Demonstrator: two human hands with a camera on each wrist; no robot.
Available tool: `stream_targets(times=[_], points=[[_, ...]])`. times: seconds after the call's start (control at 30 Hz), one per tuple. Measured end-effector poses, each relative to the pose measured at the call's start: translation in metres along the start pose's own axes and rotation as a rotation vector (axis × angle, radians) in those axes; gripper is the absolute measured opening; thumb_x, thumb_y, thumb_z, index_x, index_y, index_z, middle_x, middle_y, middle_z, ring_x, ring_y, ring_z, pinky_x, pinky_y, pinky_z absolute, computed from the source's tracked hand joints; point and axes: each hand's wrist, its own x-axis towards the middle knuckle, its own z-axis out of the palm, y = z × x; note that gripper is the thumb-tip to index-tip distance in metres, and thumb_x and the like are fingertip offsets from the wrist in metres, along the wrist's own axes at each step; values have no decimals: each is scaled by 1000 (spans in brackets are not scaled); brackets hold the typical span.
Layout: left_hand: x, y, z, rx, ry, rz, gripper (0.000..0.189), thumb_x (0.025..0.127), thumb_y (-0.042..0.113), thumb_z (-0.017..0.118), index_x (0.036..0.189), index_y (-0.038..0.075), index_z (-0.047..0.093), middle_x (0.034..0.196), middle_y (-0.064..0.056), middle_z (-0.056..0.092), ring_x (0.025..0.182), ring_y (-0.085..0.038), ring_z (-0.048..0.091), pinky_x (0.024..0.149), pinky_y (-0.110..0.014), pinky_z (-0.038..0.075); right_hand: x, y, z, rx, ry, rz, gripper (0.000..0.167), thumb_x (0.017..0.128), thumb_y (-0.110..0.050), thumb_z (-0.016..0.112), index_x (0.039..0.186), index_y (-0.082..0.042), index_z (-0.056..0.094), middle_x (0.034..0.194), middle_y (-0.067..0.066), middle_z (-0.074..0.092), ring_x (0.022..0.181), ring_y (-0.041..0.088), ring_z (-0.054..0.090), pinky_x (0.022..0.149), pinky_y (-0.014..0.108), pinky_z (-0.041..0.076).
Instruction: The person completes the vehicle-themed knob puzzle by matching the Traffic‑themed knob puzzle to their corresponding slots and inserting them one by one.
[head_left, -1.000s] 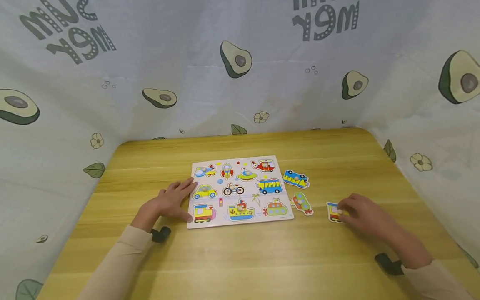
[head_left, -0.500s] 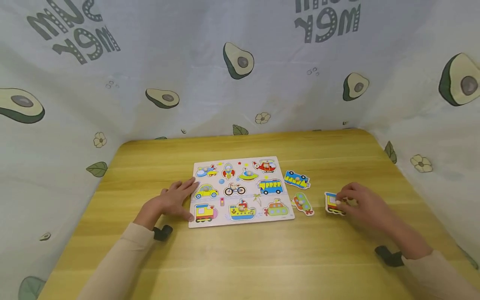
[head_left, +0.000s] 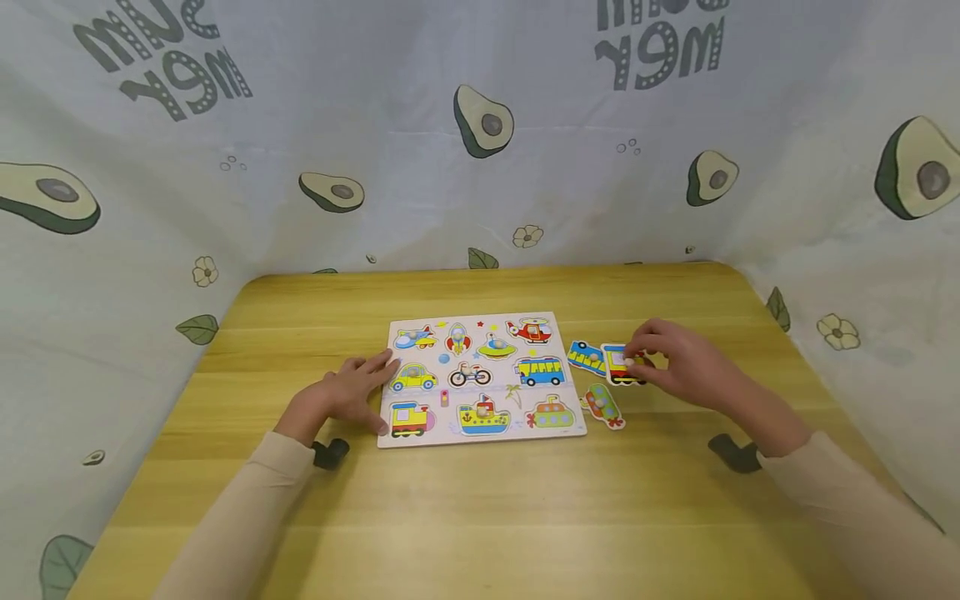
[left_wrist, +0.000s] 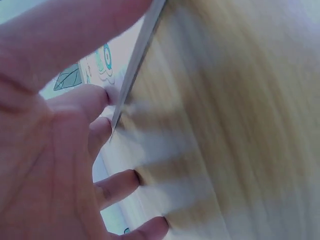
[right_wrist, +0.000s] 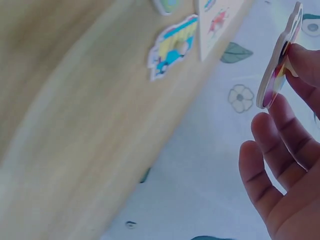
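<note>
My right hand (head_left: 686,367) pinches a train puzzle piece (head_left: 617,367) by its small round knob. In the right wrist view the train piece (right_wrist: 272,75) is raised above the tabletop, seen nearly edge-on between thumb and index finger; the other fingers are spread. From the head view it overlaps the end of a loose blue bus piece (head_left: 587,357). Flat beside the board lies a green submarine piece (head_left: 603,407). My left hand (head_left: 347,396) rests at the left edge of the vehicle puzzle board (head_left: 446,429), thumb and fingers extended, some fingertips over its edge.
The board shows several vehicles, including a printed train (head_left: 408,419) at lower left and a printed bus (head_left: 540,372) at right. A wooden table (head_left: 480,525) lies beneath. An avocado-patterned cloth (head_left: 405,225) hangs behind and along both sides.
My right hand has lifted the train piece from the table on the right and carried it left and away from me, close to the bus piece. The left hand stays at the board.
</note>
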Motion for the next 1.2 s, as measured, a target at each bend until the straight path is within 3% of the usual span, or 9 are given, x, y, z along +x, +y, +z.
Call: stream_targets(times=[0.27, 0.37, 0.63, 0.9, 1.2], points=[[1, -3, 1, -32, -20, -10, 109, 76, 43, 83, 160, 19, 18, 170, -8, 3, 150, -48, 11, 110, -80, 14, 32, -11, -4, -11, -162, 26, 8, 84, -14, 77, 92, -15, 74, 97, 0, 65, 81, 16, 58, 70, 32, 50], [2, -4, 3, -15, -13, -7, 111, 74, 46, 83, 160, 20, 18, 170, -7, 4, 150, -47, 13, 110, -78, 19, 48, -18, 2, -7, -206, 17, 9, 85, -16, 77, 93, -14, 75, 98, 1, 65, 83, 17, 59, 72, 34, 52], [4, -7, 4, -16, 19, 7, 114, 71, 45, 86, 160, 19, 20, 170, -7, 6, 150, -45, 15, 112, -72, 21, 77, -45, 28, 80, -205, -57, 6, 86, -15, 76, 92, -14, 75, 97, 2, 65, 83, 18, 59, 72, 33, 51], [3, -4, 6, -29, 38, -7, 114, 70, 45, 86, 160, 21, 20, 170, -5, 7, 151, -45, 13, 114, -72, 19, 89, -75, 54, 106, -224, -135, 6, 86, -19, 76, 91, -15, 73, 99, -1, 65, 88, 18, 60, 78, 34, 52], [0, -3, 7, -39, 32, -2, 114, 70, 45, 87, 160, 19, 21, 170, -6, 8, 150, -46, 14, 113, -72, 18, 98, -107, 78, 148, -288, -103, 8, 88, -25, 74, 94, -20, 75, 102, -6, 65, 93, 12, 59, 81, 29, 52]])
